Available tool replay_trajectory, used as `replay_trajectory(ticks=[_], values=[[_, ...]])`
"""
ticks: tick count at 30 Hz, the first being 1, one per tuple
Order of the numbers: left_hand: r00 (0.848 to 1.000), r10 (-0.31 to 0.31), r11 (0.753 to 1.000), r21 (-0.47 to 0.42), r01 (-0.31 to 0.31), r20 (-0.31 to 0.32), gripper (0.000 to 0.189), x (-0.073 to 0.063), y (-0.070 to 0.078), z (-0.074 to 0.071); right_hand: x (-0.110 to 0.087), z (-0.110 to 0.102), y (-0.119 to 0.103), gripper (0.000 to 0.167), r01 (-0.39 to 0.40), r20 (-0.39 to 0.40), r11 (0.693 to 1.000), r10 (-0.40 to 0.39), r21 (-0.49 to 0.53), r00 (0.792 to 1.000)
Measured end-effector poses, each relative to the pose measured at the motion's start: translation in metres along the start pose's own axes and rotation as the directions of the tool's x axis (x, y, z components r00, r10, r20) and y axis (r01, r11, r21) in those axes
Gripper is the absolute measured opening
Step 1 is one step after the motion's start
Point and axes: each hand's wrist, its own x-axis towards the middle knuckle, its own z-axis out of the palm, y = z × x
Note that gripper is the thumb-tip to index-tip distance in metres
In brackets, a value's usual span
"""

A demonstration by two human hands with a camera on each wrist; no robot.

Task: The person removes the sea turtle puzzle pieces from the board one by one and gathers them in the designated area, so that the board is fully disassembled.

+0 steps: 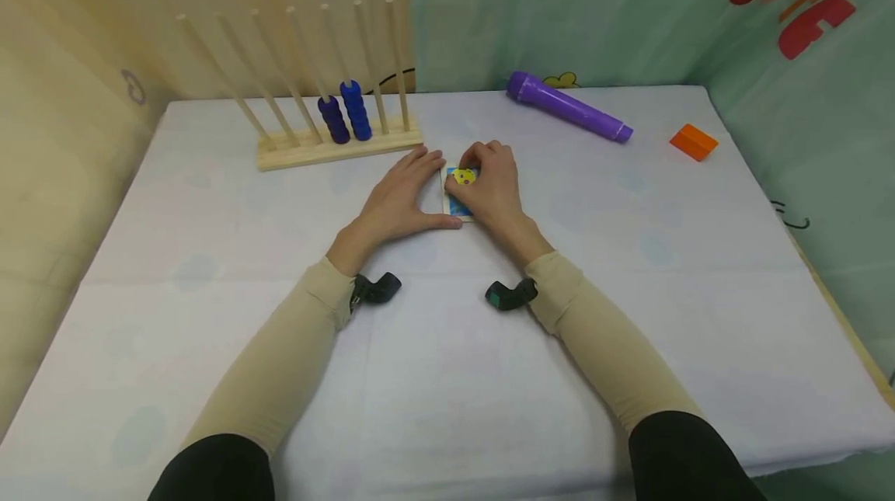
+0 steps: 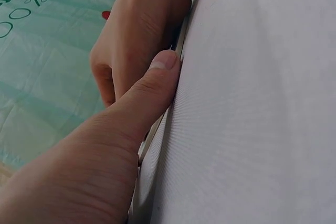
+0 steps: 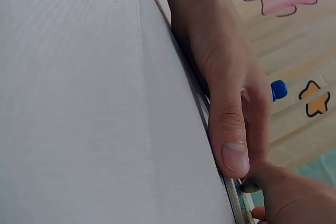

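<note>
A small, flat picture puzzle point(image 1: 459, 208) with a pale rim, a blue picture and a yellow animal face lies on the white-covered table. My left hand point(image 1: 398, 202) rests around its left side, fingers and thumb extended. The left thumb point(image 2: 149, 85) lies along the near edge; the fingertips touch the far left corner. Over the puzzle's right part, my right hand point(image 1: 492, 182) has curled fingers and thumb pinching at a puzzle piece by the yellow face. The hand mostly covers that piece. In the right wrist view the puzzle's edge point(image 3: 237, 203) shows below the left thumb.
Behind the left hand stands a wooden peg rack point(image 1: 336, 151) with purple beads point(image 1: 334, 120) and blue beads point(image 1: 356, 111) on two pegs. A purple toy microphone point(image 1: 569, 106) lies at the back. An orange block point(image 1: 694, 142) sits near the back right corner.
</note>
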Motion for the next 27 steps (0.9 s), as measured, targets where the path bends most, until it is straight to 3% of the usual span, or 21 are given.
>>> replay_trajectory(ticks=[14, 27], values=[[1.000, 0.007, 1.000, -0.022, -0.007, -0.017, 0.109, 0.0003, -0.0008, 0.0001, 0.0028, 0.0022, -0.0033, 0.030, -0.004, -0.001, 1.000, 0.004, -0.021, 1.000], [1.000, 0.000, 1.000, -0.017, 0.000, 0.005, 0.111, 0.0022, 0.0004, -0.0012, 0.0019, 0.0023, -0.0031, 0.031, -0.019, 0.000, 0.998, 0.019, -0.060, 1.000]])
